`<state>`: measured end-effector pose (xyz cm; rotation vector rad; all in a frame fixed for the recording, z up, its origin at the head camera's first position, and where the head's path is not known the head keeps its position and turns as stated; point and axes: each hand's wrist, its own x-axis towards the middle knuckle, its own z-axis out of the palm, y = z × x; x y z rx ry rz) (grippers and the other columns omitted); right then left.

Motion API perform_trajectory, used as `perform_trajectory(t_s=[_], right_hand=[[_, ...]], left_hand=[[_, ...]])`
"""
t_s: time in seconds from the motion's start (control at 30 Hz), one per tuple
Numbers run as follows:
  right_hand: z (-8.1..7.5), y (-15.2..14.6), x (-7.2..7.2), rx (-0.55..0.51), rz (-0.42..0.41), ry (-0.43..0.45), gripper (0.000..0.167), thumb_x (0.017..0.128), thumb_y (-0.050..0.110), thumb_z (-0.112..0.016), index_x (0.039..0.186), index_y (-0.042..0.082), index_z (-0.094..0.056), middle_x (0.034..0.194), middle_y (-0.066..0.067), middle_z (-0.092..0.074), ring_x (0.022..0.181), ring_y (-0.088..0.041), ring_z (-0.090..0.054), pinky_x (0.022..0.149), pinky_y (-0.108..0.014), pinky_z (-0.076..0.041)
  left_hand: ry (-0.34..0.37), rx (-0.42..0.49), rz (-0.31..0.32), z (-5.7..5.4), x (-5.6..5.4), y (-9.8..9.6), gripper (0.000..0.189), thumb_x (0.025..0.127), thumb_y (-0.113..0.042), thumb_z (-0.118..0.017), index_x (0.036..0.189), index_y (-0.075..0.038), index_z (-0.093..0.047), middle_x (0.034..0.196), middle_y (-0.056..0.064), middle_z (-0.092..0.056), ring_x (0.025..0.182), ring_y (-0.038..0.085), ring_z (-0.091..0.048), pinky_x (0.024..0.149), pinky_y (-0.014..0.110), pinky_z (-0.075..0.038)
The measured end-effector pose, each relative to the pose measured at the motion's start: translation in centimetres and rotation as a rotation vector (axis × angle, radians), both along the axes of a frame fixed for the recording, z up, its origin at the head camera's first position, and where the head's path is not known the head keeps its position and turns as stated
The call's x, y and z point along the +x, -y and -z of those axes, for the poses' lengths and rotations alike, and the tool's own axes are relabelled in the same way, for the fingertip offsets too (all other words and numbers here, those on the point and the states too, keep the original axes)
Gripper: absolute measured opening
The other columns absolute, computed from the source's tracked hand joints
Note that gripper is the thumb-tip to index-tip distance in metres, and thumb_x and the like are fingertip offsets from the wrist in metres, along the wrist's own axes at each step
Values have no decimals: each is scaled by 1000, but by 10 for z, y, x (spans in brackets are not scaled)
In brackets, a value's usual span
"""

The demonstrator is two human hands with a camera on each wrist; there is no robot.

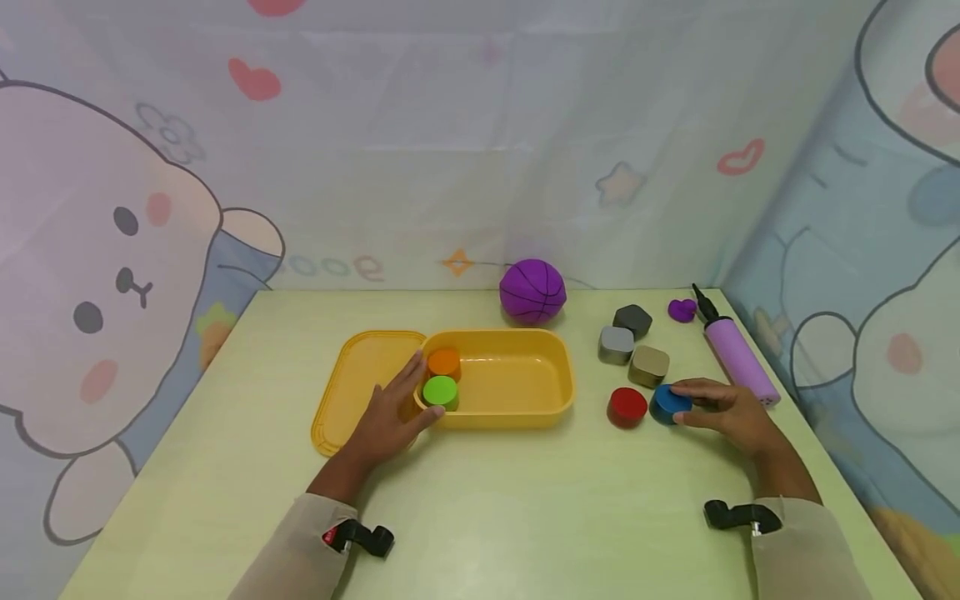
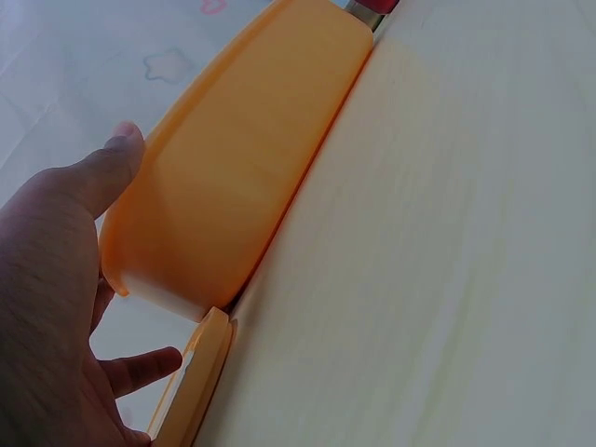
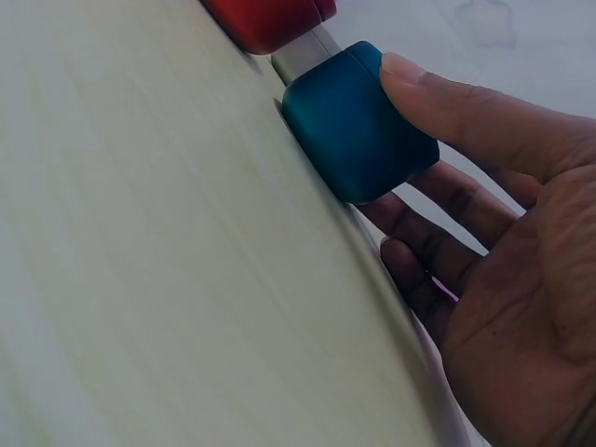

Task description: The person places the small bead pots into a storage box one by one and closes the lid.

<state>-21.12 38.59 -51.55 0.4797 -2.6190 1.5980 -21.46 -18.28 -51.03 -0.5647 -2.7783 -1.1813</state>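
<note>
Pale table (image 1: 540, 517), bearing yellow box (image 1: 510, 422). At box's left end, left hand (image 1: 386, 422), fingers spread, touching, not clamped. Right of box, right hand (image 1: 727, 412), thumb and fingers clamped on blue block (image 1: 667, 405). Seems partway: orange block (image 1: 444, 364) and green block (image 1: 441, 393) inside; 5 blocks (image 1: 648, 367) outside, blue included.

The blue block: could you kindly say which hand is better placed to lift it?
Probably the right hand: it pinches the blue block, while the left hand is farther away, at the yellow box.
</note>
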Motion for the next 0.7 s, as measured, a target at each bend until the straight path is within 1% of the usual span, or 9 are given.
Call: perform_trajectory(t_s=[0.17,0.3,0.4,0.53,0.7], right_hand=[[0,-1,0,-31,-1,7,40,95,1,-82,133,-8,-74,128,26,-73,117,11,-68,96,-10,-56],[0,-2,-1,-41,10,6,40,95,1,-83,134,-2,-76,133,17,-76,117,10,-68,95,-10,-56],[-1,-2,-1,-43,29,11,41,95,2,-83,135,0,-76,134,16,-76,117,11,-67,95,-10,-56],[-4,-1,0,-70,27,-6,41,94,-1,-83,134,-6,-74,132,20,-76,117,10,-68,95,-10,-57],[-7,1,1,-94,49,-55,40,93,-5,-82,132,-6,-76,133,14,-78,118,9,-68,94,-11,-57]], left_hand=[[11,-3,1,-1,1,0,86,104,-48,-71,174,-17,-31,184,-3,-19,171,32,-23,125,87,-2],[2,-12,2,-3,1,1,86,105,-48,-70,174,-17,-31,185,-2,-19,171,33,-23,125,88,-3],[-5,-11,-1,-3,0,0,85,105,-48,-70,174,-16,-31,185,0,-20,170,34,-24,124,89,-4],[-5,-8,0,-2,0,0,85,105,-47,-70,174,-15,-31,184,0,-20,171,34,-23,124,89,-3],[-6,-12,2,-1,0,0,85,105,-48,-71,173,-15,-32,184,0,-20,171,34,-24,124,89,-3]])
